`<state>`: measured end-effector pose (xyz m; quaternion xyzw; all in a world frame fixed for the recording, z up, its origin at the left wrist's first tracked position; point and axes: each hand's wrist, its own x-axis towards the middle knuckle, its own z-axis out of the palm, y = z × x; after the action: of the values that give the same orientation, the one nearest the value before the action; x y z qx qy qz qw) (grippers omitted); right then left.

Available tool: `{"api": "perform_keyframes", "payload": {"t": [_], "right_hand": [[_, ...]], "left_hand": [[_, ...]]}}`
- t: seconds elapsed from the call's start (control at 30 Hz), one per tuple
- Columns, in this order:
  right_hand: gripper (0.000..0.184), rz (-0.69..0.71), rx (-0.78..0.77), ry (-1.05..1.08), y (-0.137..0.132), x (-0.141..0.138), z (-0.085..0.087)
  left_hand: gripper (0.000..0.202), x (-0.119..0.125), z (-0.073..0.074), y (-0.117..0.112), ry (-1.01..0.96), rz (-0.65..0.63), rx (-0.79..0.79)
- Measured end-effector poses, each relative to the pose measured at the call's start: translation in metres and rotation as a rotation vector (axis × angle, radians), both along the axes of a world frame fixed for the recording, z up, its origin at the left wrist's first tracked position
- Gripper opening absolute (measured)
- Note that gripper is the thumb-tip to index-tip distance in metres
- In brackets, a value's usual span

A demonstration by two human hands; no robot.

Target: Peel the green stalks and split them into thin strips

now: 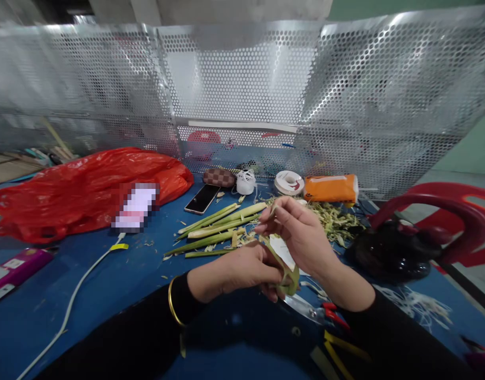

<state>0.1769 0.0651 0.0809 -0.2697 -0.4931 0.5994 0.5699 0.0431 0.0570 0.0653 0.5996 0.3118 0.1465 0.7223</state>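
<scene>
From where I'm standing: left hand is pinching a looped green leaf strip between thumb and fingers, clock centre; right hand, just above toward one, is pinching what looks like the strip's far end. Step: they're apparently bending or folding the strip; next move seems to be calling for an even two-handed pull without tearing.

Around them: red plastic bag is slumping toward ten, dark phone and trimmed green stalks are lying at ten, ribbon spool is resting at twelve. Red-handled scissors are lying at five, crowding the working space; shredded plant heap is sitting at two, black kettle is standing at three, limiting the right forearm.
</scene>
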Motion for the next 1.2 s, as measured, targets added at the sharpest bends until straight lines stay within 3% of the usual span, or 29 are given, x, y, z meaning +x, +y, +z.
{"api": "perform_keyframes", "payload": {"t": [0.13,0.53,0.77,1.03,1.2], "right_hand": [[0.017,0.037,-0.004,-0.058,0.002,-0.003,-0.007],[0.017,-0.118,0.025,-0.200,0.007,0.002,-0.002],[0.018,-0.099,0.020,-0.214,0.007,0.001,-0.005],[0.012,-0.044,0.085,-0.225,0.008,0.003,-0.011],[0.012,-0.019,0.135,-0.213,0.007,0.000,-0.013]], "left_hand": [[0.016,-0.002,-0.001,0.000,-0.015,-0.009,-0.052],[0.015,-0.009,0.012,0.007,-0.161,0.054,-0.216],[0.021,-0.011,0.009,0.007,-0.233,-0.021,-0.244],[0.029,-0.009,0.015,0.005,-0.137,0.056,-0.255],[0.021,-0.006,0.006,0.003,-0.107,0.039,-0.280]]}}
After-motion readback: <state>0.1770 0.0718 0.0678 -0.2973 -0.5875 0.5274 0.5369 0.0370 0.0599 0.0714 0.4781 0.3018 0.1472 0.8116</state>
